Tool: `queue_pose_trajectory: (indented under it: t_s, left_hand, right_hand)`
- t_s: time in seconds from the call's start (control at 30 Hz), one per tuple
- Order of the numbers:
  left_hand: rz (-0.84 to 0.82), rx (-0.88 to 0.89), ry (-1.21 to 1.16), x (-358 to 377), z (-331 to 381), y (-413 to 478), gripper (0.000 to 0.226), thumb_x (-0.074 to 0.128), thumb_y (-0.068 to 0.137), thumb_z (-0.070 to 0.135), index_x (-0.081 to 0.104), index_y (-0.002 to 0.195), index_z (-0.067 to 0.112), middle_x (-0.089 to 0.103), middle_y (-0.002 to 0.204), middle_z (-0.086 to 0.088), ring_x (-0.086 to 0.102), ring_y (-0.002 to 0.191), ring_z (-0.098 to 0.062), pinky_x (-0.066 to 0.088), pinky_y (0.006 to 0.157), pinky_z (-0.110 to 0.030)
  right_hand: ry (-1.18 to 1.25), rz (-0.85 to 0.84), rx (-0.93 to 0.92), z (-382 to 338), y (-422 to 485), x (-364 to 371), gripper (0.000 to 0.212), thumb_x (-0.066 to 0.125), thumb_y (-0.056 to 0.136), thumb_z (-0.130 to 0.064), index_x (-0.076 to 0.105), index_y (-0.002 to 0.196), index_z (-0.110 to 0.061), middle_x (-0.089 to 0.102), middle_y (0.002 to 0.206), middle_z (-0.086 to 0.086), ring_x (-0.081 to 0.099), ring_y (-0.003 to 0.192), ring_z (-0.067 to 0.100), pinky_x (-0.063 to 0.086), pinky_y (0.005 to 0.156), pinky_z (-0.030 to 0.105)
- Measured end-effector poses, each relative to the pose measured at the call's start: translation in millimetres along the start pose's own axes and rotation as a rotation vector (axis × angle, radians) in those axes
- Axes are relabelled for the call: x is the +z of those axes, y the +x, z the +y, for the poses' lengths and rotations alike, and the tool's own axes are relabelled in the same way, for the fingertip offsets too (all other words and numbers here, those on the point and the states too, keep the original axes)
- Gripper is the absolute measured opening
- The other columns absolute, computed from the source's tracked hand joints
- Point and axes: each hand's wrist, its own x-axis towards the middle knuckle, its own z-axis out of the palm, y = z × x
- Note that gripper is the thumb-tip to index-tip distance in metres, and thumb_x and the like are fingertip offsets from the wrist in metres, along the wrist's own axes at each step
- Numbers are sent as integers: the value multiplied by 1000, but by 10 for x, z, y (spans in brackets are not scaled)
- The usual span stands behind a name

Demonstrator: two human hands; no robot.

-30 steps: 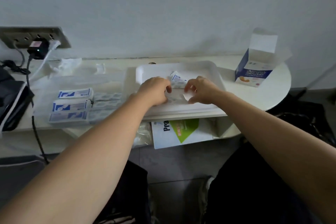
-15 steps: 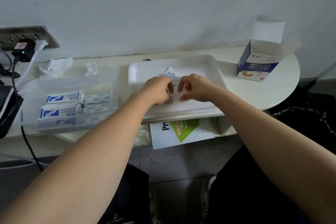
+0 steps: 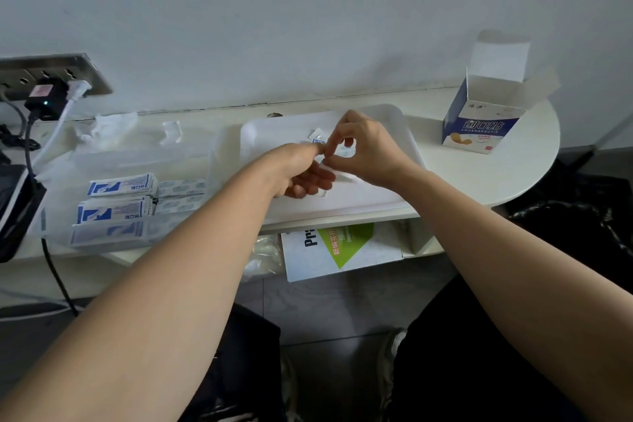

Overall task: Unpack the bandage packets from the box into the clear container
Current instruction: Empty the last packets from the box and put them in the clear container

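Clear container (image 3: 137,161), far left on the white table: it holds three blue-and-white stacks (image 3: 120,183) of bandage packets lying flat, with two pale rows (image 3: 181,188) just beside them. White tray (image 3: 274,134), centre, one in number. Left hand (image 3: 298,168), over the tray: fingers loosely curled, thumb and forefinger closed on the near edge of the held packet (image 3: 337,173). Loose packets (image 3: 318,138): at least two lie on the tray behind the hands; any others are hidden. Right hand (image 3: 370,154): thumb and forefinger meet in a ring and pinch the same thin packet, the other fingers lifted clear. Whether one packet or several are held cannot be told. Box (image 3: 479,127), far right, one, upright with its flaps open and well apart from the container. Probable hazards: a two-finger grip on so thin and slick a packet may slip, dropping it on the tray or over the table's front edge. The carry leftward crosses the container's near wall, where a low hand could catch the rim or disturb the stacks.
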Motion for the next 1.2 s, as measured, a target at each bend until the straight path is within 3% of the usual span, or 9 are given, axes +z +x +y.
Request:
queue_pose_trajectory:
  t_s: [0.13,0.23,0.33,0.43,0.6,0.73,0.8,1.03,1.2]
  left_hand:
    - [75,98,-48,-84,-89,19,16,60,90,18,64,78,10,68,60,0,51,43,-8,29,39,-16]
    - [77,260,253,-177,-175,-29,12,66,88,17,68,78,11,65,65,1,50,53,-10,34,49,-20]
    - [64,391,346,-244,-224,-77,12,67,88,19,68,76,16,63,63,3,50,55,-9,38,49,-15]
    - [175,470,440,-298,-262,-34,9,69,86,24,71,80,18,65,68,2,55,61,-12,44,58,-20]
    - [417,433,677,-384,-365,55,22,73,79,27,67,100,22,62,99,1,59,89,-19,45,74,-27]
    - [356,366,887,-383,-389,75,51,79,72,25,58,119,25,48,117,-6,51,107,-24,47,89,-35]
    - [345,350,923,-366,-388,75,53,80,73,24,57,120,23,48,118,-7,52,106,-26,47,89,-35]
    - [328,308,949,-369,-367,122,45,77,76,26,59,116,15,60,117,-8,56,106,-28,43,81,-29]
    - [287,342,814,-368,-348,111,28,74,79,16,60,103,21,60,103,-2,57,91,-22,43,71,-27]
  right_hand:
    - [55,-107,0,-69,-56,-18,14,80,73,-25,67,74,-28,50,91,-9,52,79,6,42,70,16]
    - [152,-168,50,-94,-52,-57,10,68,80,-17,66,87,-25,57,107,-5,55,97,7,43,82,17]
    - [199,-211,139,-60,-27,-57,22,55,81,-17,65,99,-24,64,109,-7,57,105,10,46,89,25]
    - [146,-327,200,-48,-56,-37,21,62,84,-9,69,102,-18,69,94,-1,61,91,15,47,80,20]
    - [94,-248,264,-108,-7,80,15,70,75,-9,73,89,-14,73,81,8,61,74,16,42,63,22]
    - [25,-291,320,-106,-5,283,16,74,72,-11,70,88,-14,70,77,5,55,55,7,43,54,16]
    - [32,-295,329,-132,12,350,19,75,72,-8,66,89,-12,71,81,8,57,51,8,48,55,20]
    - [2,-357,316,-169,34,387,40,76,76,-9,56,111,-11,61,90,6,56,51,10,45,51,16]
    - [-65,-365,253,-164,44,367,29,76,75,-12,65,101,-11,61,85,4,53,58,14,40,51,15]
